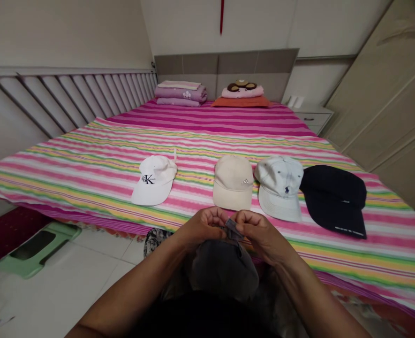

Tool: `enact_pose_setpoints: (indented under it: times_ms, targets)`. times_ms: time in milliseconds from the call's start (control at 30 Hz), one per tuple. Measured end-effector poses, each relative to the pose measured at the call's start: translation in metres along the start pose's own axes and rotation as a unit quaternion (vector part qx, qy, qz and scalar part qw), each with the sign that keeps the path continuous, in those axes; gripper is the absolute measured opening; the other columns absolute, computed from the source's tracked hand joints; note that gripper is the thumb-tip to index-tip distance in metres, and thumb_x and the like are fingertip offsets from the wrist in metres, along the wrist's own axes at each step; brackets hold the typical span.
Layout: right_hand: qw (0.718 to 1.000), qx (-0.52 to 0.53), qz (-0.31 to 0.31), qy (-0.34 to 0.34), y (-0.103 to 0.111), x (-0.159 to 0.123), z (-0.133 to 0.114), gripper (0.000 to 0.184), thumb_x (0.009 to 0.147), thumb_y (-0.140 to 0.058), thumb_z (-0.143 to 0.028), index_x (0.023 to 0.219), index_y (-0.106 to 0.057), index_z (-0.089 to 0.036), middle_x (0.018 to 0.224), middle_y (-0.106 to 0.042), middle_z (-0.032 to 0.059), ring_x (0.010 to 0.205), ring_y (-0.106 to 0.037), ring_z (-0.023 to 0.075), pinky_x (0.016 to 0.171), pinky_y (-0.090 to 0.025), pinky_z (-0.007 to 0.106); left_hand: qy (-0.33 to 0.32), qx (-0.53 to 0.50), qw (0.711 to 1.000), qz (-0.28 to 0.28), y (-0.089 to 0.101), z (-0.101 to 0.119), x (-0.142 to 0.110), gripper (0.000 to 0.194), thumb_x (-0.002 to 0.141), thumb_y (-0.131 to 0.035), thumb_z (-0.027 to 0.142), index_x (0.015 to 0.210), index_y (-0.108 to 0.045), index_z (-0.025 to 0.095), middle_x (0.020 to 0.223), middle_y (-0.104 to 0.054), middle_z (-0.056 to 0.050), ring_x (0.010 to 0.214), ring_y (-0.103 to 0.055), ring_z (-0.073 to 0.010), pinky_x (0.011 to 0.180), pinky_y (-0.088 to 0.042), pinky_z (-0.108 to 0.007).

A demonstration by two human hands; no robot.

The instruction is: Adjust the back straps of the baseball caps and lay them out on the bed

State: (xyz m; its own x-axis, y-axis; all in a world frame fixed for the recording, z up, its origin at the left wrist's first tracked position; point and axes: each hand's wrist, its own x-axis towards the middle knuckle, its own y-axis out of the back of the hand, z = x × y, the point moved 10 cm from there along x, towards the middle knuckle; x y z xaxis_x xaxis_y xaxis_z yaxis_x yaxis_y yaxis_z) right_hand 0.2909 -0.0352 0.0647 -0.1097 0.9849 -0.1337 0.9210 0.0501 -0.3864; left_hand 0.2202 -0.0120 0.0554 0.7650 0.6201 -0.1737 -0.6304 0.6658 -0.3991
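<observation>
Dark grey cap [224, 270], round-topped, narrow strap [234, 228] pinched by left grip [204, 228] and right grip [260, 233]

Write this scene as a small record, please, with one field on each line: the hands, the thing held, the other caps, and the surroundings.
Left hand: fingers at the strap
Right hand: pinching the strap
Held: grey cap, in front of the person
On the bed, left to right: white cap, beige cap, pale cap, black cap
Spacing: white cap apart from the other three
Far end: folded bedding
Floor, left: green stool
</observation>
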Motion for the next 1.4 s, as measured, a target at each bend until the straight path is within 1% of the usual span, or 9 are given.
enact_pose_setpoints:
  times_ms: [200,400,533,633,733,967,1200,1300,1400]
  targets:
    - [0.998,-0.046,-0.010,0.039,0.001,-0.003,-0.011,0.023,0.059,-0.070,-0.023,0.054,-0.048,-0.016,0.065,-0.051,-0.0028,0.056,-0.041,0.0088,0.053,-0.030,0.023,0.002,-0.014,1.000,0.001,-0.002,0.000,-0.001,0.030,0.052,-0.075,0.016,0.075,-0.056,0.011,0.066,-0.063,-0.002,0.056,-0.056,-0.0083,0.054,-0.041,-0.019]
    - [0.996,-0.063,0.012,0.066,0.011,-0.002,-0.011,0.022,0.061,-0.070,-0.023,0.060,-0.048,-0.017,0.061,-0.050,-0.0038,0.053,-0.042,0.0090,0.051,-0.031,0.023,0.020,-0.002,0.999,0.031,0.006,-0.007,0.000,0.034,0.049,-0.077,0.018,0.078,-0.059,0.011,0.065,-0.063,-0.002,0.054,-0.057,-0.0090,0.054,-0.041,-0.020]
    - [0.995,-0.087,0.031,0.040,0.015,-0.002,-0.006,0.020,0.060,-0.070,-0.027,0.071,-0.057,-0.017,0.061,-0.053,-0.0028,0.053,-0.043,0.0092,0.050,-0.030,0.022,0.020,-0.002,0.998,0.052,0.011,-0.006,-0.001,0.035,0.049,-0.077,0.017,0.079,-0.062,0.010,0.064,-0.064,-0.002,0.053,-0.056,-0.0084,0.053,-0.040,-0.019]
    - [0.992,-0.117,0.043,0.014,0.015,-0.002,-0.003,0.020,0.061,-0.069,-0.032,0.068,-0.061,-0.015,0.058,-0.053,-0.0022,0.051,-0.042,0.0090,0.049,-0.030,0.023,0.020,-0.009,0.998,0.058,0.012,-0.006,-0.002,0.032,0.049,-0.077,0.016,0.078,-0.063,0.011,0.064,-0.065,-0.003,0.054,-0.058,-0.0088,0.053,-0.042,-0.019]
    - [0.988,-0.140,0.060,0.016,0.015,-0.002,-0.005,0.021,0.061,-0.069,-0.033,0.061,-0.061,-0.014,0.053,-0.050,-0.0031,0.049,-0.040,0.0084,0.048,-0.029,0.023,0.025,-0.011,0.998,0.059,0.011,-0.008,-0.003,0.028,0.049,-0.076,0.016,0.073,-0.064,0.010,0.064,-0.066,-0.004,0.054,-0.059,-0.0103,0.055,-0.044,-0.021]
    - [0.990,-0.127,0.060,-0.008,0.012,0.001,0.002,0.020,0.057,-0.068,-0.030,0.060,-0.055,-0.015,0.048,-0.045,-0.0067,0.042,-0.033,0.0053,0.042,-0.022,0.020,0.029,0.001,0.997,0.078,0.014,-0.010,-0.003,0.024,0.048,-0.077,0.015,0.069,-0.066,0.011,0.060,-0.067,-0.003,0.051,-0.058,-0.0100,0.052,-0.043,-0.020]
    - [0.989,-0.136,0.056,-0.011,0.013,0.002,0.006,0.020,0.057,-0.069,-0.028,0.058,-0.053,-0.015,0.047,-0.046,-0.0066,0.041,-0.033,0.0051,0.042,-0.022,0.020,0.030,0.001,0.996,0.079,0.015,-0.011,-0.003,0.020,0.051,-0.074,0.014,0.070,-0.069,0.011,0.061,-0.067,-0.004,0.052,-0.059,-0.0108,0.054,-0.043,-0.021]
    - [0.987,-0.156,0.049,-0.008,0.014,0.003,0.004,0.022,0.057,-0.070,-0.029,0.057,-0.053,-0.015,0.047,-0.046,-0.0062,0.042,-0.034,0.0052,0.043,-0.023,0.020,0.034,-0.002,0.997,0.063,0.012,-0.013,-0.003,0.024,0.050,-0.074,0.013,0.074,-0.069,0.012,0.065,-0.068,-0.005,0.055,-0.059,-0.0113,0.057,-0.044,-0.022]
    - [0.982,-0.176,0.062,-0.008,0.018,0.003,-0.001,0.022,0.055,-0.071,-0.027,0.056,-0.053,-0.015,0.045,-0.044,-0.0072,0.041,-0.032,0.0048,0.042,-0.021,0.020,0.030,0.001,0.998,0.051,0.008,-0.013,-0.004,0.033,0.047,-0.075,0.010,0.078,-0.068,0.012,0.068,-0.068,-0.004,0.059,-0.060,-0.0110,0.060,-0.045,-0.022]
